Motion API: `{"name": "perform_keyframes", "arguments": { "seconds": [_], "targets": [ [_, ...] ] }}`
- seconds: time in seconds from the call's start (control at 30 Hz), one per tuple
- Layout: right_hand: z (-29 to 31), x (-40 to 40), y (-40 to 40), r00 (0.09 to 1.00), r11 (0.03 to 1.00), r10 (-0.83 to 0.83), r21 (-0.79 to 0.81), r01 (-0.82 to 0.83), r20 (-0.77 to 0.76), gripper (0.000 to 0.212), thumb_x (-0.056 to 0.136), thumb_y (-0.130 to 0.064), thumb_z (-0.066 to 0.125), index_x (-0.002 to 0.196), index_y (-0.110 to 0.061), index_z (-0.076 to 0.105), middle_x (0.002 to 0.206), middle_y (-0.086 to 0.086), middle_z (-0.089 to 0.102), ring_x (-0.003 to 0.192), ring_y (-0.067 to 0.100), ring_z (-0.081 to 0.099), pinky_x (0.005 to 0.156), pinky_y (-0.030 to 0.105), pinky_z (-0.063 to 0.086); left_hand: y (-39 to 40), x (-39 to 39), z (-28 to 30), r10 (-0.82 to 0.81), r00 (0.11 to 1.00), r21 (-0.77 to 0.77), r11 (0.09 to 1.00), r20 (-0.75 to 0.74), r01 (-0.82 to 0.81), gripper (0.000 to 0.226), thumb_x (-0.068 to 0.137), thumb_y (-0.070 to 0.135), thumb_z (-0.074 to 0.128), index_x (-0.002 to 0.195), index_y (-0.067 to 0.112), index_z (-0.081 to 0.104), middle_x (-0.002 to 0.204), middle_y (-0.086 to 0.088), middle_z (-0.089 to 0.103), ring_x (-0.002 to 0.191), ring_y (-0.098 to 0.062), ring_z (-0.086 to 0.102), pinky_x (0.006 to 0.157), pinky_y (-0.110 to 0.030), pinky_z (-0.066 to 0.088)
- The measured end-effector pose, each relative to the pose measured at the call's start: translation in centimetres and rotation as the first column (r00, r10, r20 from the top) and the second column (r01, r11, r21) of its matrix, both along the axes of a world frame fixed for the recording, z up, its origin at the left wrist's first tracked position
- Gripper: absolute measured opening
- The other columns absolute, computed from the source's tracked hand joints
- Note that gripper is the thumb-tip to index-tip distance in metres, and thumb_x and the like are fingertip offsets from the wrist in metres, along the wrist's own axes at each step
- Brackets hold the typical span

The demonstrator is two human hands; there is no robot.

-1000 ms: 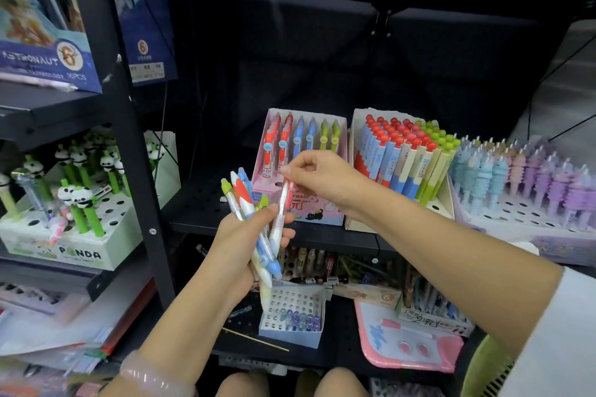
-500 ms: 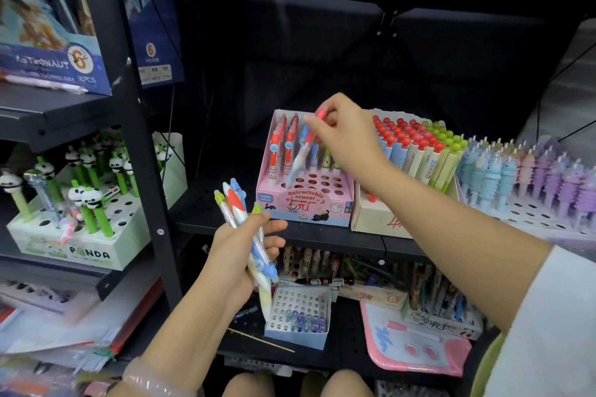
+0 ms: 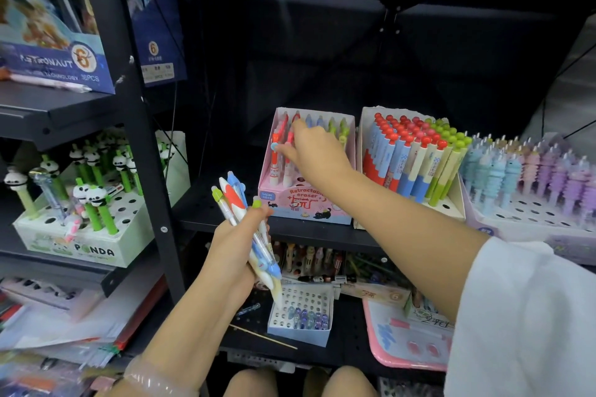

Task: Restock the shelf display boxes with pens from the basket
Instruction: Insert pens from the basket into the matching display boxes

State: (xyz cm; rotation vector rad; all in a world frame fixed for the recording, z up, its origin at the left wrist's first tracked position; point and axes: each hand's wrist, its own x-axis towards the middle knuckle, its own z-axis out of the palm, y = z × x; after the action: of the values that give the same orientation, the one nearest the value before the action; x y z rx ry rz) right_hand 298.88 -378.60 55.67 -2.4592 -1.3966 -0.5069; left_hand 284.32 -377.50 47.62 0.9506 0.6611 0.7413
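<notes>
My left hand (image 3: 232,245) grips a bundle of eraser pens (image 3: 233,203) in green, red and blue, held upright in front of the shelf edge. The pink display box (image 3: 306,203) labelled "Retractable eraser" stands on the middle shelf, with red, blue and green pens in its back rows and open holes in front. Reaching over that box, my right hand (image 3: 316,155) pinches a red pen (image 3: 288,171) standing in its left columns. The basket is out of view.
A box of red- and green-capped pens (image 3: 416,164) stands right of the pink box, then a box of pastel pens (image 3: 532,203). A panda pen box (image 3: 80,248) sits left of the black shelf upright (image 3: 145,155). On the lower shelf are a small holed box (image 3: 300,325) and a pink tray (image 3: 403,348).
My right hand took a red pen from the bundle, carried it up to the pink box and lowered it among the red pens on the left. My left hand stayed put.
</notes>
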Motion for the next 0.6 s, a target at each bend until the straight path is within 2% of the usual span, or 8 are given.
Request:
{"name": "perform_keyframes", "arguments": {
  "seconds": [0.1,0.2,0.27,0.33,0.4,0.47,0.53,0.6],
  "targets": [
    [-0.6,-0.2,-1.8,1.000,0.999,0.029,0.038,-0.029,0.003,0.052,0.098,-0.039,0.040,0.138,-0.007,0.030,0.116,0.021,0.059,0.101,0.037,0.060,0.079,0.044,0.052,0.2,-0.3,0.0,-0.004,1.000,0.008,1.000,-0.017,0.004,0.027,0.083,0.023,0.065,0.106,0.008,0.064,0.091,-0.011,0.064,0.086,-0.026,0.062,0.077,-0.039,0.051],
    [-1.6,-0.9,-4.0,0.965,0.963,0.188,0.230,-0.144,-0.184,0.035,0.098,-0.029,0.043,0.128,-0.010,0.045,0.084,0.008,0.065,0.073,0.024,0.063,0.070,0.039,0.053,0.2,-0.3,-0.1,-0.010,1.000,0.003,1.000,0.010,0.010,0.026,0.083,0.024,0.066,0.104,0.009,0.063,0.083,-0.007,0.063,0.080,-0.022,0.061,0.070,-0.036,0.050],
    [-2.4,-1.8,-5.0,0.840,0.934,0.341,0.253,-0.251,-0.422,0.023,0.096,-0.027,0.047,0.110,-0.012,0.058,0.080,0.005,0.066,0.072,0.018,0.063,0.071,0.035,0.055,0.0,-0.1,-0.1,-0.009,1.000,0.003,1.000,0.011,0.009,0.020,0.083,0.025,0.066,0.098,0.011,0.063,0.073,-0.002,0.059,0.072,-0.017,0.059,0.061,-0.032,0.046],
    [-3.5,-2.6,-5.7,0.652,0.907,0.410,0.213,-0.362,-0.638,0.015,0.095,-0.029,0.051,0.101,-0.018,0.059,0.080,0.001,0.066,0.071,0.010,0.065,0.070,0.029,0.057,-0.2,0.2,-0.1,-0.004,1.000,0.024,1.000,-0.002,0.004,0.014,0.086,0.024,0.063,0.093,0.012,0.062,0.073,-0.004,0.060,0.068,-0.017,0.060,0.056,-0.031,0.046],
    [-4.4,-3.0,-6.0,0.465,0.886,0.416,0.233,-0.401,-0.782,0.017,0.095,-0.029,0.051,0.108,-0.019,0.055,0.079,-0.001,0.064,0.065,0.004,0.063,0.065,0.019,0.055,-0.4,0.4,-0.2,-0.001,1.000,0.042,0.999,-0.010,0.001,0.010,0.088,0.023,0.060,0.089,0.013,0.062,0.072,-0.007,0.063,0.062,-0.017,0.063,0.050,-0.030,0.048],
    [-4.8,-2.9,-6.3,0.326,0.877,0.411,0.271,-0.398,-0.851,0.027,0.096,-0.028,0.050,0.121,-0.018,0.050,0.083,0.002,0.062,0.068,0.006,0.063,0.067,0.018,0.055,-0.3,0.6,-0.4,-0.003,1.000,0.038,0.999,-0.019,0.004,0.010,0.087,0.023,0.061,0.088,0.014,0.063,0.071,-0.008,0.064,0.058,-0.018,0.064,0.051,-0.031,0.050],
    [-4.9,-2.8,-6.7,0.235,0.861,0.387,0.258,-0.438,-0.892,0.039,0.096,-0.024,0.050,0.134,-0.022,0.040,0.088,0.004,0.061,0.073,0.008,0.063,0.069,0.019,0.054,-0.2,0.8,-0.5,-0.006,1.000,0.008,1.000,-0.005,0.006,0.013,0.085,0.023,0.064,0.094,0.013,0.064,0.082,-0.014,0.066,0.068,-0.024,0.067,0.058,-0.037,0.053],
    [-5.3,-3.0,-6.9,0.221,0.843,0.379,0.236,-0.483,-0.899,0.049,0.095,-0.018,0.053,0.139,-0.027,0.032,0.086,0.002,0.061,0.075,0.006,0.062,0.070,0.017,0.053,0.0,0.9,-0.5,0.000,1.000,-0.024,1.000,0.021,0.001,0.014,0.084,0.022,0.066,0.095,0.014,0.064,0.088,-0.017,0.065,0.075,-0.029,0.068,0.061,-0.044,0.056]
  ]
}}
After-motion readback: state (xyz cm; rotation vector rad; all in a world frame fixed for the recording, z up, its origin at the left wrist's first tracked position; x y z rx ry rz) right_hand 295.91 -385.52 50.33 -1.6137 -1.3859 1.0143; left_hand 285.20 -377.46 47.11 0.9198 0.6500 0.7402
